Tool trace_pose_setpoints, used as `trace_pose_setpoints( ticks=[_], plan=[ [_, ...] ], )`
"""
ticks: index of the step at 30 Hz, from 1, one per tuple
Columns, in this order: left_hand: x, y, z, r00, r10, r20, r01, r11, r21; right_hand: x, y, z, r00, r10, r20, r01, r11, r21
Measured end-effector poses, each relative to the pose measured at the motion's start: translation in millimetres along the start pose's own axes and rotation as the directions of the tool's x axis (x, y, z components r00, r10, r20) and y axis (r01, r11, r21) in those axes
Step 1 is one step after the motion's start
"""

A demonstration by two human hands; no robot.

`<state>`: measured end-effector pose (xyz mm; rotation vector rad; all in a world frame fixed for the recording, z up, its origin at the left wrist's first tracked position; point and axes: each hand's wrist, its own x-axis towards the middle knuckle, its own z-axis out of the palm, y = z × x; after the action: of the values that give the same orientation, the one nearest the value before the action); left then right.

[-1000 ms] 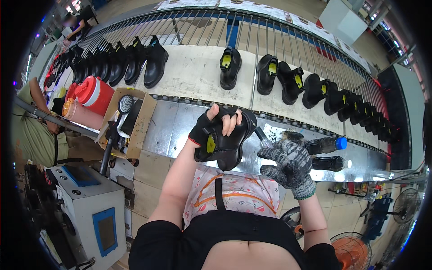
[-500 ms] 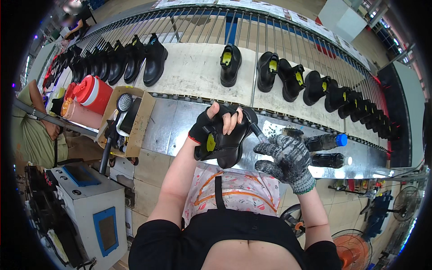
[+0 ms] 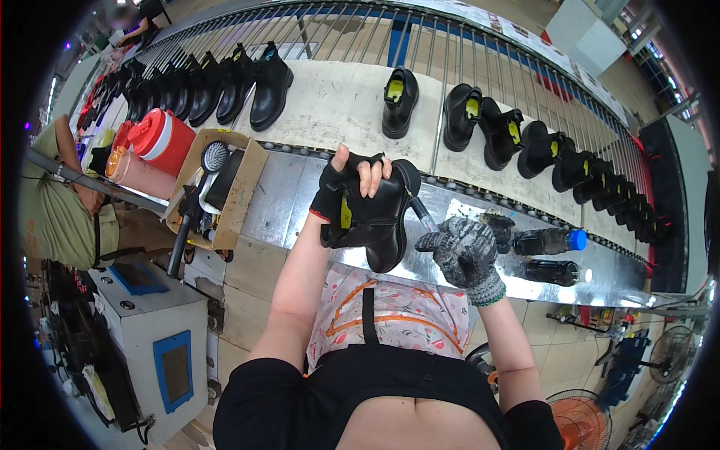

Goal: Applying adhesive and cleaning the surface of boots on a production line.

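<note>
A black ankle boot [image 3: 382,229] with a yellow lining lies on its side in my left hand [image 3: 356,177], above the metal ledge. My left hand wears a black glove with bare fingertips, and its fingers wrap over the boot's upper. In a grey knitted glove, my right hand [image 3: 466,253] grips a slim brush [image 3: 426,216]. Its dark tip meets the edge of the boot's sole near the heel. Just beyond my right hand lie two bottles of dark liquid, one with a blue cap [image 3: 576,240] and one with a white cap [image 3: 586,275].
Black boots stand in rows on the conveyor [image 3: 330,97], left [image 3: 270,88] and right [image 3: 501,135]. Dark stains mark the metal ledge [image 3: 285,196]. At left are a cardboard box [image 3: 244,191] of tools, a red jug [image 3: 165,144] and another person [image 3: 71,202]. An orange fan [image 3: 577,420] stands lower right.
The boots on the conveyor have shifted rightward in view. My left hand has tilted the held boot slightly and raised it a little; my right hand has moved slightly up and left with the brush.
</note>
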<state>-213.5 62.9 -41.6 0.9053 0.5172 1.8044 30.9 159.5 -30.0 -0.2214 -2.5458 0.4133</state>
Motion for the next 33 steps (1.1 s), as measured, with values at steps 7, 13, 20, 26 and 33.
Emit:
trace_pose_setpoints(
  ticks=[7,13,20,26,33],
  plan=[
    [-6,3,-19,0.990,0.027,-0.139,-0.051,0.983,-0.175,4,-7,29,0.996,0.011,0.084,-0.020,0.995,0.101],
    [-9,6,-44,0.985,0.102,-0.142,-0.124,0.980,-0.155,-4,-6,50,0.992,0.081,0.101,-0.092,0.989,0.113],
    [-10,5,-54,0.980,0.094,-0.174,-0.129,0.971,-0.203,-19,5,48,0.957,0.055,0.285,-0.158,0.923,0.352],
    [-8,3,-72,0.960,0.074,-0.270,-0.124,0.977,-0.173,-33,10,33,0.934,0.070,0.349,-0.225,0.876,0.426],
    [7,-7,-99,0.896,-0.044,-0.442,-0.007,0.994,-0.113,-62,8,40,0.823,0.316,0.472,-0.568,0.481,0.668]
  ],
)
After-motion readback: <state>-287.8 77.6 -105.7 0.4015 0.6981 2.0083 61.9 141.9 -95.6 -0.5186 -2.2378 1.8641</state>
